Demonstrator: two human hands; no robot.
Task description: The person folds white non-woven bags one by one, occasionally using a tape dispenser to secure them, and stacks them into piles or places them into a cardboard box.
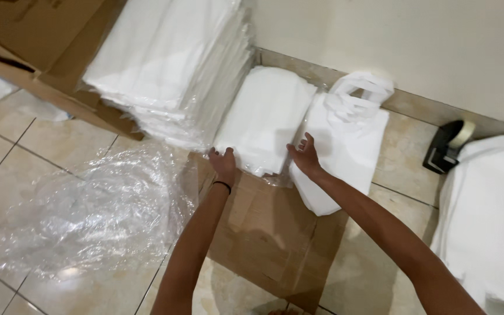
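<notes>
A neat stack of folded white bags (266,116) lies on the floor against the wall, partly in clear plastic wrap. My left hand (224,163) rests on its near left corner, fingers spread. My right hand (305,155) presses on its near right edge, also over a looser pile of white handled bags (345,140) lying to the right. Neither hand encloses anything. A flattened sheet of brown cardboard (269,233) lies under my forearms.
A large wrapped pile of white bags (170,64) spills from an open cardboard box (36,41) at upper left. Crumpled clear plastic film (100,210) covers the tiles at left. A black tape dispenser (447,146) and more white fabric (488,210) sit at right.
</notes>
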